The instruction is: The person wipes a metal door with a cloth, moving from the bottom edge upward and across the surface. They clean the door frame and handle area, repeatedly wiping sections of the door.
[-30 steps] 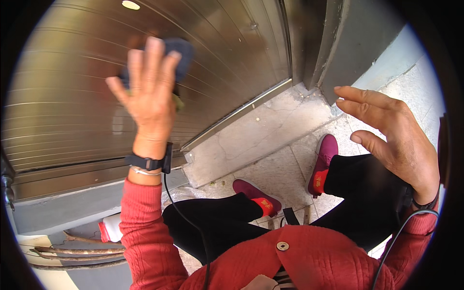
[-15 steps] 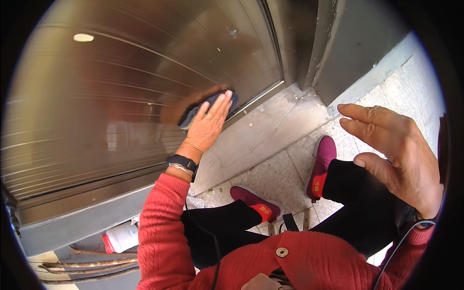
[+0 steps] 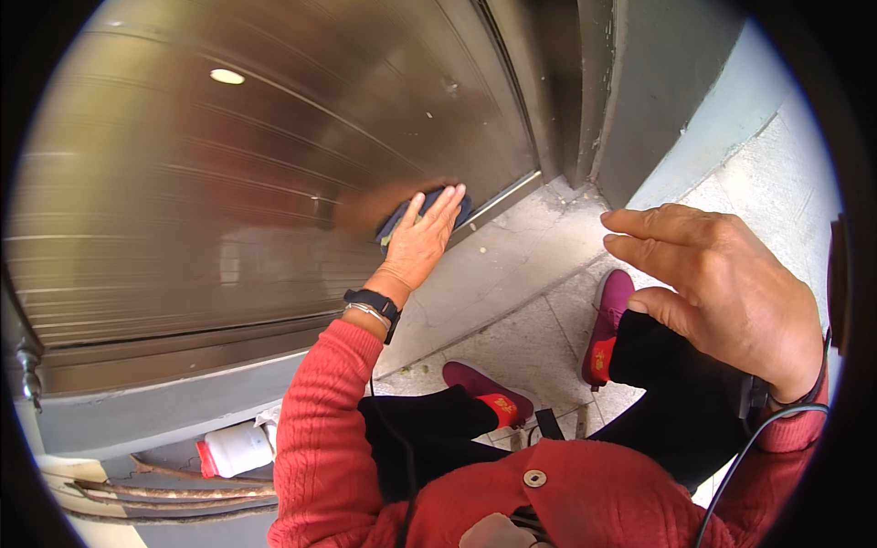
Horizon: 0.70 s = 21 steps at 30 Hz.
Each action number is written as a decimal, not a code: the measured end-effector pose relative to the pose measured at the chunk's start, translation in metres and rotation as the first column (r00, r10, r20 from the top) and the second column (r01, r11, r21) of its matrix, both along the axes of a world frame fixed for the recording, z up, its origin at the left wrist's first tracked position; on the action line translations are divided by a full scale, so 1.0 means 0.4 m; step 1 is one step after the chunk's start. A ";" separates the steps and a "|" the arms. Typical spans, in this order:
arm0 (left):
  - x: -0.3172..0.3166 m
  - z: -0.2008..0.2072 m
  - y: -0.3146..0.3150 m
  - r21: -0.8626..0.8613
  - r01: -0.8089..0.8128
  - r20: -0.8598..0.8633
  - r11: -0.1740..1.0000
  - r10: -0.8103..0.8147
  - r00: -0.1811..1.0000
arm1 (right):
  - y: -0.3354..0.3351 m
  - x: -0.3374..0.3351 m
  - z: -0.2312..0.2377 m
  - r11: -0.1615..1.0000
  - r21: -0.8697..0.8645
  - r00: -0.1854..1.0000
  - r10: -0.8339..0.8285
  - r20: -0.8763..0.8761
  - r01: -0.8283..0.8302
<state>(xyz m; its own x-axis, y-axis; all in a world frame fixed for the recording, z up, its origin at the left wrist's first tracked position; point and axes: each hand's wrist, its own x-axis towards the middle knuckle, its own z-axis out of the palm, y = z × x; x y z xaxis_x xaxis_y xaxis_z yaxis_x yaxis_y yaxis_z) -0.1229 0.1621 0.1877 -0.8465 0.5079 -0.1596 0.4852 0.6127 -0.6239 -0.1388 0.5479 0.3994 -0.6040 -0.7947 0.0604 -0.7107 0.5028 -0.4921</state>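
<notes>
My left hand (image 3: 418,245) presses a dark blue folded cloth (image 3: 394,225) flat against a shiny brown metal door (image 3: 283,173), low down near its bottom edge. The fingers stretch over the cloth and cover much of it; a bit of yellow-green shows at its lower side. The door's surface mirrors the hand and the red sleeve. My right hand (image 3: 731,288) hangs in the air at the right, above my knee. Its fingers are bent a little, the thumb stands apart from them, and nothing is in it.
A pale stone threshold (image 3: 498,247) runs below the door, with a grey door frame (image 3: 662,91) at its right. At the lower left lie a white plastic bottle with a red cap (image 3: 237,449) and several thin wooden sticks (image 3: 174,493). My purple shoes (image 3: 614,297) stand on the tiles.
My left hand and the cloth have shifted slightly right and down in the picture, though the whole view has moved too. My right hand appears a little further left, still raised.
</notes>
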 end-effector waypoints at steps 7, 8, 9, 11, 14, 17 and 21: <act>0.036 0.363 -0.006 0.491 0.212 -0.451 0.845 0.038 0.892 | 0.012 0.018 0.013 1.000 -0.002 1.000 -0.001 -0.024 0.001; 0.050 0.423 -0.006 0.532 0.266 -0.531 0.804 0.073 0.844 | 0.014 0.018 0.016 1.000 0.011 0.999 0.000 -0.036 0.000; 0.070 0.483 -0.008 0.554 0.346 -0.616 0.757 0.094 0.782 | 0.015 0.018 0.019 1.000 0.001 1.000 -0.003 -0.018 0.003; 0.116 0.602 -0.021 0.553 0.386 -0.751 0.738 0.241 0.615 | 0.016 0.018 0.025 1.000 0.004 0.999 0.024 -0.039 -0.024; 0.111 0.772 -0.080 0.378 0.466 -0.895 0.800 0.188 0.404 | 0.011 0.017 0.026 1.000 0.004 0.999 0.022 -0.025 -0.022; 0.062 0.860 -0.125 0.397 0.423 -0.903 0.815 0.264 0.339 | 0.012 0.020 0.029 0.999 -0.025 0.998 0.047 -0.044 -0.048; 0.018 0.793 -0.127 0.210 0.401 -0.921 0.892 0.042 0.388 | 0.015 0.017 0.032 0.998 -0.039 0.999 0.051 -0.007 -0.051</act>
